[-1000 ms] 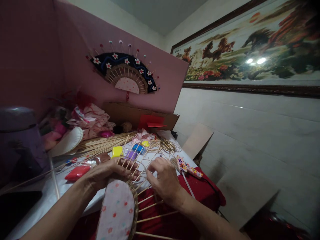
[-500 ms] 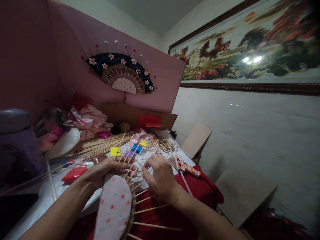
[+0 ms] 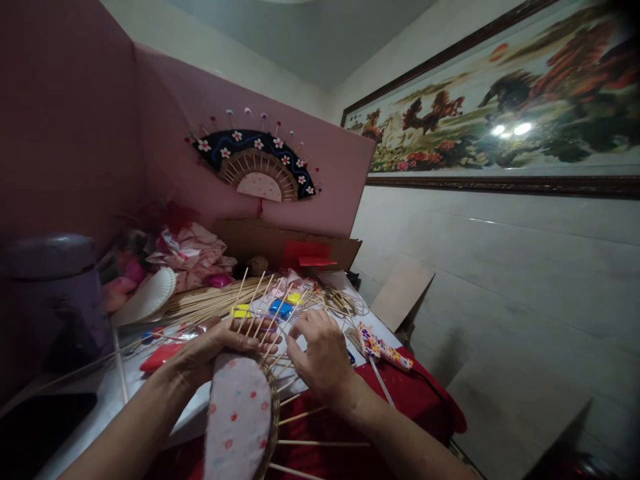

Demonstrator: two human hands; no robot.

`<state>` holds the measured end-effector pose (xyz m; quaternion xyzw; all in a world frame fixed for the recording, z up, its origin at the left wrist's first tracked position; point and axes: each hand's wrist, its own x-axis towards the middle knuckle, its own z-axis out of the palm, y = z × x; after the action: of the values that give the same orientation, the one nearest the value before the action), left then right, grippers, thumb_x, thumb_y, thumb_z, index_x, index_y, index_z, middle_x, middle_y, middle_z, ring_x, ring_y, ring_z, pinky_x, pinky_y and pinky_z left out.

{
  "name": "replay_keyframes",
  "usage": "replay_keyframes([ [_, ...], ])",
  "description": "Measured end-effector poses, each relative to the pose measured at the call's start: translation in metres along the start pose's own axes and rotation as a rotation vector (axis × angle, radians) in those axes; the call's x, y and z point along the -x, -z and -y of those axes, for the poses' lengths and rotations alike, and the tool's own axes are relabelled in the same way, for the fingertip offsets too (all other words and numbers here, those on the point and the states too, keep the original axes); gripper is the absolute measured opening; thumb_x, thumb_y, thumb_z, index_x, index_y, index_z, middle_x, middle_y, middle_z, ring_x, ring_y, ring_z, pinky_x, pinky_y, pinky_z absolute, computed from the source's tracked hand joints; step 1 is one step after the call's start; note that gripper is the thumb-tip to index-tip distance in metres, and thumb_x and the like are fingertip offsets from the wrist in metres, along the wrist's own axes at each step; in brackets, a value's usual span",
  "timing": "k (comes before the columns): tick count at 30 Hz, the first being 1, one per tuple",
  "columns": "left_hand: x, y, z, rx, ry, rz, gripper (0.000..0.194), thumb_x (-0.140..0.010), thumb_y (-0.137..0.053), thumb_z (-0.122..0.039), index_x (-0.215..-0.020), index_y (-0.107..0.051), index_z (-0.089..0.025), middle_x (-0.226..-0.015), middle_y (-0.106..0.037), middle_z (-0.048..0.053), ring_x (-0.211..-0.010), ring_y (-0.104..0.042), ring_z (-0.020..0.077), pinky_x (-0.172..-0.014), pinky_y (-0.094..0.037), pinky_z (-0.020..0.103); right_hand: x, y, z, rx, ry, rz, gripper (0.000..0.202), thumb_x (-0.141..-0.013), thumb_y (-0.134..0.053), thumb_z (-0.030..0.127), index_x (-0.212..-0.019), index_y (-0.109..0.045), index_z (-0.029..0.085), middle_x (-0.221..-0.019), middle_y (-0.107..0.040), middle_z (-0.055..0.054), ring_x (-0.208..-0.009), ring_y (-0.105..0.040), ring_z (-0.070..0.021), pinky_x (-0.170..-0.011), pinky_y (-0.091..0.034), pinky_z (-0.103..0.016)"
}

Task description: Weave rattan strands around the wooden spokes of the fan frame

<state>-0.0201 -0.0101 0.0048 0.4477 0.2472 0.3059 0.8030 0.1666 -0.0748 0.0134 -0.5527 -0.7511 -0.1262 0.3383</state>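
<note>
A half-made fan (image 3: 239,413) leans upright in front of me, its half-round base covered in pale cloth with small red flowers. Thin wooden sticks (image 3: 303,417) spread out from the curved edge, where brown cord is woven around them. My left hand (image 3: 237,339) grips the fan at its upper end, with the fingers behind the sticks and the thumb in front. Beside the sticks, my right hand (image 3: 320,350) is closed with thumb and index finger together near the weaving. Whatever lies between those fingertips is too small to make out.
Loose sticks (image 3: 200,305), a yellow packet (image 3: 242,311), a blue packet (image 3: 281,308) and a red packet (image 3: 161,358) lie on the table. A flower-patterned glue gun (image 3: 383,347) rests at right. A purple flask (image 3: 65,300) stands left; a finished fan (image 3: 257,157) hangs behind.
The whole view has shifted, so the scene sits slightly lower and further right. Both hands keep nearly the same place on the fan.
</note>
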Motion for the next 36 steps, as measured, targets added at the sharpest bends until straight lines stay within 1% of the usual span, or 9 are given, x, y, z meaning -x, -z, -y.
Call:
replay_keyframes([
  [5, 0.000, 0.001, 0.001, -0.017, -0.035, -0.006, 0.042, -0.062, -0.065, 0.000, -0.103, -0.058, -0.010, -0.092, -0.070, 0.013, -0.085, -0.066, 0.0239, -0.081, -0.047, 0.035, 0.000, 0.001, 0.001, 0.012, 0.012, 0.000, 0.008, -0.077, -0.058, 0.020, -0.070, -0.055, 0.019, -0.079, -0.055, -0.003, -0.080, -0.047, -0.0181, -0.072, -0.035, -0.030],
  [9, -0.001, -0.001, 0.000, -0.033, -0.034, -0.020, 0.043, -0.061, -0.065, -0.001, -0.102, -0.059, -0.010, -0.091, -0.071, 0.013, -0.083, -0.067, 0.0225, -0.073, -0.049, 0.029, 0.000, 0.003, 0.000, 0.004, 0.019, 0.006, 0.007, -0.078, -0.057, 0.019, -0.071, -0.057, 0.019, -0.080, -0.055, -0.003, -0.080, -0.048, -0.0189, -0.073, -0.036, -0.031],
  [11, -0.001, -0.003, 0.000, -0.031, -0.037, -0.034, 0.042, -0.060, -0.066, -0.001, -0.101, -0.060, -0.010, -0.089, -0.071, 0.012, -0.082, -0.067, 0.0216, -0.071, -0.049, 0.026, -0.001, 0.004, 0.000, -0.011, 0.028, -0.005, 0.005, -0.079, -0.056, 0.019, -0.075, -0.059, 0.019, -0.082, -0.055, -0.004, -0.082, -0.047, -0.0198, -0.075, -0.036, -0.032],
  [13, 0.000, -0.004, -0.001, -0.026, -0.044, -0.041, 0.043, -0.059, -0.067, 0.000, -0.101, -0.061, -0.010, -0.085, -0.071, 0.011, -0.078, -0.067, 0.0202, -0.068, -0.048, 0.024, -0.002, 0.007, 0.003, -0.027, 0.049, -0.024, 0.008, -0.080, -0.054, 0.019, -0.084, -0.061, 0.019, -0.087, -0.055, -0.005, -0.086, -0.047, -0.0210, -0.077, -0.036, -0.034],
  [17, 0.001, -0.006, 0.000, -0.042, -0.048, -0.013, 0.039, -0.059, -0.067, -0.002, -0.097, -0.065, -0.009, -0.078, -0.072, 0.010, -0.061, -0.065, 0.0142, -0.052, -0.045, 0.018, -0.007, 0.009, 0.011, -0.042, 0.111, -0.015, 0.018, -0.082, -0.052, 0.019, -0.096, -0.062, 0.021, -0.097, -0.053, -0.007, -0.093, -0.044, -0.0228, -0.082, -0.035, -0.037],
  [22, 0.001, -0.006, 0.000, -0.042, -0.051, 0.014, 0.040, -0.060, -0.065, -0.002, -0.099, -0.066, -0.009, -0.077, -0.072, 0.011, -0.064, -0.066, 0.0159, -0.055, -0.046, 0.019, -0.014, 0.004, 0.017, -0.072, 0.125, 0.026, 0.022, -0.083, -0.052, 0.020, -0.102, -0.062, 0.024, -0.105, -0.049, -0.007, -0.099, -0.040, -0.0235, -0.087, -0.034, -0.039],
  [28, -0.001, -0.003, 0.002, -0.056, -0.055, 0.040, 0.037, -0.061, -0.064, -0.003, -0.097, -0.066, -0.009, -0.074, -0.071, 0.011, -0.058, -0.063, 0.0141, -0.051, -0.044, 0.019, -0.018, -0.001, 0.018, -0.089, 0.128, 0.022, 0.025, -0.081, -0.055, 0.019, -0.103, -0.063, 0.027, -0.110, -0.044, -0.006, -0.102, -0.037, -0.0234, -0.090, -0.033, -0.039],
  [32, -0.004, 0.001, 0.004, -0.022, -0.053, 0.076, 0.042, -0.060, -0.064, -0.002, -0.101, -0.065, -0.011, -0.077, -0.071, 0.010, -0.066, -0.065, 0.0161, -0.055, -0.045, 0.020, -0.019, -0.001, 0.018, -0.089, 0.123, 0.035, 0.021, -0.081, -0.054, 0.018, -0.098, -0.064, 0.025, -0.109, -0.046, -0.006, -0.101, -0.038, -0.0231, -0.089, -0.033, -0.039],
  [36, -0.003, 0.000, 0.003, -0.007, -0.050, 0.072, 0.041, -0.060, -0.064, -0.001, -0.100, -0.066, -0.011, -0.081, -0.071, 0.011, -0.065, -0.065, 0.0152, -0.054, -0.045, 0.019, -0.020, 0.000, 0.019, -0.095, 0.123, 0.006, 0.021, -0.081, -0.053, 0.016, -0.097, -0.064, 0.024, -0.107, -0.048, -0.006, -0.099, -0.039, -0.0227, -0.088, -0.034, -0.038],
])
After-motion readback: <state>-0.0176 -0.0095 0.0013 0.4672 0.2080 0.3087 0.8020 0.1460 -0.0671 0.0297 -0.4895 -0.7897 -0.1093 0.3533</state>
